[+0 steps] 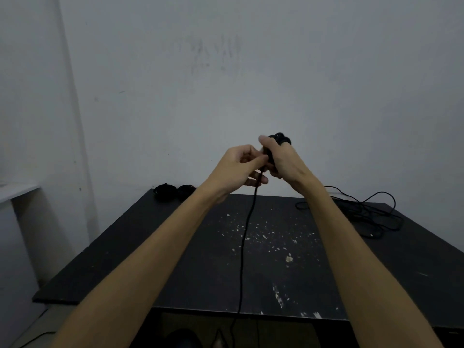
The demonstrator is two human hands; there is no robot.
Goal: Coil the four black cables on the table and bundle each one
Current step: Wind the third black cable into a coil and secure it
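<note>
Both hands are raised above the far part of the black table (175, 259). My right hand (283, 159) grips a small coil of black cable (281, 138), whose loops show above its fingers. My left hand (241, 167) pinches the same cable just beside the coil. The free length of that cable (244, 247) hangs down from the hands, crosses the table and drops over the front edge. Two coiled bundles, one (164, 190) and another (186, 190), lie at the table's far left corner. A loose, tangled black cable (369, 212) lies at the far right.
The table top is scuffed, with pale flecks across its middle (263, 237). A plain wall stands right behind it. A pale shelf (15, 190) juts out at the left. Below the front edge the floor is dark, with a thin cable (35, 338) at lower left.
</note>
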